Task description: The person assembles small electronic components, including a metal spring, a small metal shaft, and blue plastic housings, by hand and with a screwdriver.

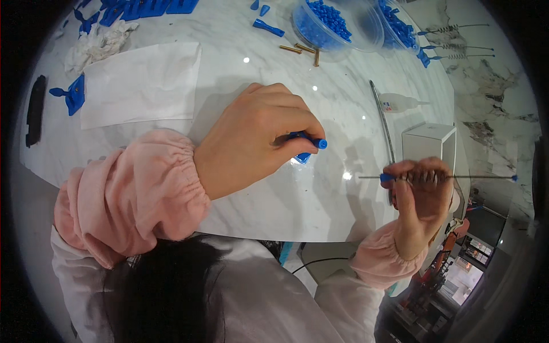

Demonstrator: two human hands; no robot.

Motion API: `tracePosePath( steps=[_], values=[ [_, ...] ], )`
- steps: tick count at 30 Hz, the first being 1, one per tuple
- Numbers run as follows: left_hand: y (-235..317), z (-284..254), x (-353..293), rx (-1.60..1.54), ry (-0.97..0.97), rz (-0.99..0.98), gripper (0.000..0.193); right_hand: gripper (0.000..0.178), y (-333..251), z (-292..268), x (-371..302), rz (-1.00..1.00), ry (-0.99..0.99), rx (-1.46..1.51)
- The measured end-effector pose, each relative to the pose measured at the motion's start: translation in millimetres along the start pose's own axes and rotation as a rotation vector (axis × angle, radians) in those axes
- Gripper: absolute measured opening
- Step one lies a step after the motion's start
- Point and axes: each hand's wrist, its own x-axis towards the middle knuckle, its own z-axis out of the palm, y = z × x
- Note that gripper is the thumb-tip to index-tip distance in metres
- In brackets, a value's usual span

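My left hand [260, 126] is closed around a blue plastic part [303, 156] low over the marble-patterned table; its round hollow-looking end [322, 144] pokes out past the thumb and forefinger. My fingers hide the rest of that part. To the right, my right hand [422, 200] pinches a thin metal rod with a coil spring [483, 177] on it. The rod lies level, with a small blue sleeve [387, 178] near its left end and a blue tip at the far right. Its bare left end points toward the blue part, a gap away.
Clear tubs [297, 26] of small blue pieces stand at the back, near brass pins [290, 50]. A white box [428, 140], a small bottle [399, 103] and a metal rod [382, 117] lie right. A white cloth [140, 86] and blue part [74, 96] lie left.
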Motion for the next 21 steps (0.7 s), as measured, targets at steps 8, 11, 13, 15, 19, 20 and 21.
tracePosePath(
  steps=[8, 11, 13, 15, 19, 20, 21],
  values=[
    [0.1, -1.9, 0.8, -0.024, -0.029, 0.021, 0.014, 0.027, -0.5, 25.0, 26.3, -0.209, -0.057, 0.08],
    [0.6, -2.3, 1.9, -0.036, -0.059, 0.027, 0.015, 0.026, 3.6, 28.0, 33.4, -0.413, -0.089, -0.046],
    [1.2, -3.3, 1.1, -0.02, -0.074, 0.002, 0.017, 0.027, 6.2, 34.2, 35.8, -0.454, -0.104, -0.07],
    [-1.2, -4.6, -1.8, 0.004, -0.05, 0.002, 0.018, 0.027, 12.3, 39.2, 39.6, -0.496, -0.13, -0.087],
    [0.7, -1.0, 0.7, -0.019, -0.045, 0.02, 0.021, 0.032, 11.0, 39.2, 33.0, -0.499, -0.103, -0.123],
    [0.7, -0.4, 0.5, -0.017, -0.044, 0.02, 0.021, 0.034, 11.8, 40.2, 33.0, -0.493, -0.082, -0.13],
    [0.8, 0.1, 0.3, -0.012, -0.035, 0.016, 0.021, 0.034, 12.3, 39.8, 34.5, -0.495, -0.083, -0.129]
  ],
)
